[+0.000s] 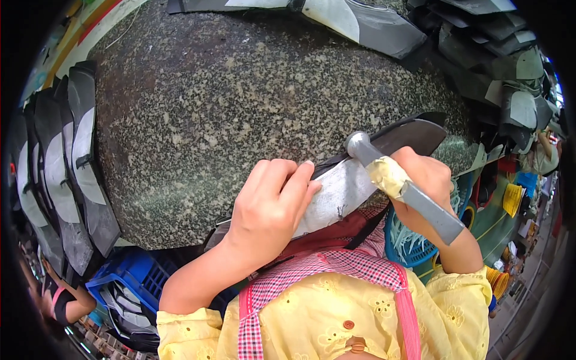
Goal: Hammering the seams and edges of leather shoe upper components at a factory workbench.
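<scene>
A dark, curved shoe upper [342, 193] with a whitish panel lies along the near edge of the stone slab, its dark end [423, 135] reaching right. My left hand [267, 207] is closed on its left part, fingers bent over the edge. My right hand [423, 180] makes a fist around a hammer [441, 219], whose gripped part is mostly hidden. The hammer's rounded steel end [358, 144] is over the upper; yellowish tape wraps its middle. Whether the steel touches the upper I cannot tell.
The speckled granite slab [240, 114] fills the middle. Similar uppers are stacked at the left [63, 162], far edge [372, 27] and right [516, 114]. Below the slab stand a blue crate [135, 273] and a blue basket [414, 255] of pale strips. Another person [69, 300] is at the lower left.
</scene>
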The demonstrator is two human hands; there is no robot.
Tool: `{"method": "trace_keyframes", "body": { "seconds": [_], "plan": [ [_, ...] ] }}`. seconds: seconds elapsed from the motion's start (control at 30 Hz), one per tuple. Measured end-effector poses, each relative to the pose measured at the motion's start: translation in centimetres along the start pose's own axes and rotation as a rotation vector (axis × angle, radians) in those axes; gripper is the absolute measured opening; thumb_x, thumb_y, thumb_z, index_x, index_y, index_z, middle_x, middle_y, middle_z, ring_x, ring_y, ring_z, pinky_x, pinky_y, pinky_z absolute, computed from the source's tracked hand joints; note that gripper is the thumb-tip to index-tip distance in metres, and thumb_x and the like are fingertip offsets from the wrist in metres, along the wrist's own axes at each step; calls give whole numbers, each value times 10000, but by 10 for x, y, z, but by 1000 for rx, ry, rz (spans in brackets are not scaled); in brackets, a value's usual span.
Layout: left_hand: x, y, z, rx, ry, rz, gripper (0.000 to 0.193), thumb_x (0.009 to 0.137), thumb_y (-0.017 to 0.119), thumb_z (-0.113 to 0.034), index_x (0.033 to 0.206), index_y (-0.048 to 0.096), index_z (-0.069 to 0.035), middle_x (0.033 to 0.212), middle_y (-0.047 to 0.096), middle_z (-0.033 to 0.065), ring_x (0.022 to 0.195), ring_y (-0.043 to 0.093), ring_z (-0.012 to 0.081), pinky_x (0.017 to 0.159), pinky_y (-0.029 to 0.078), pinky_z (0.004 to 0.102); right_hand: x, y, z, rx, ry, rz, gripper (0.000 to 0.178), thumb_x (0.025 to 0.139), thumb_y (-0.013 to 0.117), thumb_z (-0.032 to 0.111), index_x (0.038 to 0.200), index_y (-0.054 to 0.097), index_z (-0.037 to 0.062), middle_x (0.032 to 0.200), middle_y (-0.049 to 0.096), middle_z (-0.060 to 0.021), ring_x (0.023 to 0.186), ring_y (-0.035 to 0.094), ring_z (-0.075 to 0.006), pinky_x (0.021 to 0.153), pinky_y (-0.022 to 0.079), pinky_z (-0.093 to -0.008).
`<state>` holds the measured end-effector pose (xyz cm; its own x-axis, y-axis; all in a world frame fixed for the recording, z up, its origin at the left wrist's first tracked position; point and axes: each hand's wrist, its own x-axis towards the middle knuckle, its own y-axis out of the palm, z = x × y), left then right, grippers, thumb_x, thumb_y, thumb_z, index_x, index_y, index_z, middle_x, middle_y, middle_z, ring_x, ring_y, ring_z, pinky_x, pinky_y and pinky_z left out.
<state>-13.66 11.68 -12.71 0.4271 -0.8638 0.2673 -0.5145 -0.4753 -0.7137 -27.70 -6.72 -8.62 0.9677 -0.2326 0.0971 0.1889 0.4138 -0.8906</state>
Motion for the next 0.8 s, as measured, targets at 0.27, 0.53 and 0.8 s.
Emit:
{"method": "trace_keyframes", "body": {
  "seconds": [0.27, 0.53, 0.8],
  "plan": [
    [-1, 4, 2, 8, 21, -53, 234, 720, 775, -50, 929, 673, -25, 806, 609, 92, 693, 590, 246, 593, 480, 339, -1, 5, 0, 3, -9, -32, 154, 733, 631, 83, 790, 491, 53, 600, 511, -102, 525, 576, -303, 469, 444, -375],
    [-7, 10, 3, 134, 137, -73, 194, 721, 754, -45, 871, 639, -4, 784, 584, 88, 658, 561, 245, 566, 464, 333, -5, 6, -3, 14, -40, -51, 152, 742, 647, 107, 788, 515, 47, 597, 518, -105, 513, 571, -300, 467, 441, -373],
    [4, 8, 16, 41, 261, 55, 173, 712, 705, -1, 846, 597, -10, 772, 565, 85, 681, 561, 265, 601, 461, 361, -9, 9, -4, 19, -33, -88, 154, 750, 649, 131, 784, 524, 49, 611, 525, -105, 519, 573, -297, 473, 446, -370]
  ]
}}
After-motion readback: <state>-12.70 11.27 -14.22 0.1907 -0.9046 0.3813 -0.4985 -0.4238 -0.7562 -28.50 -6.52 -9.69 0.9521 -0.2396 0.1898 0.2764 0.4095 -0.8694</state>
